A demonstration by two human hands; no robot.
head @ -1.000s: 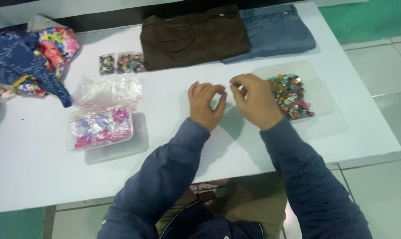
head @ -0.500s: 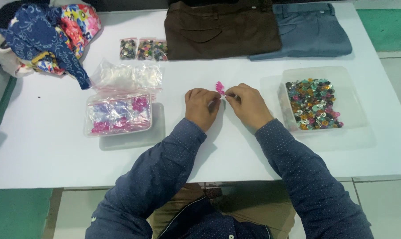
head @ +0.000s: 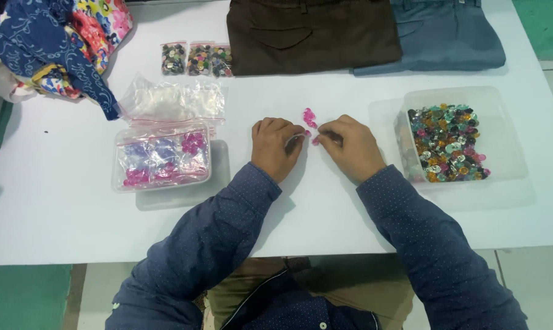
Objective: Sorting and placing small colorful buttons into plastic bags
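Left hand (head: 278, 145) and right hand (head: 350, 144) rest on the white tabletop (head: 56, 226), fingertips pinched toward each other over a small clear bag, hard to make out. Pink buttons (head: 309, 116) lie just beyond the fingertips, more of them laid out than half a second ago. Right of the buttons: clear tray of mixed buttons (head: 449, 142). Left: tub of bagged pink and purple buttons (head: 161, 156). Beyond: folded brown trousers (head: 313, 33). Judged: the pink lot is being gathered.

A few small pink buttons (head: 309, 117) lie in a loose cluster on the white tabletop (head: 56, 226). One more sits lower down, between the fingertips of both hands.
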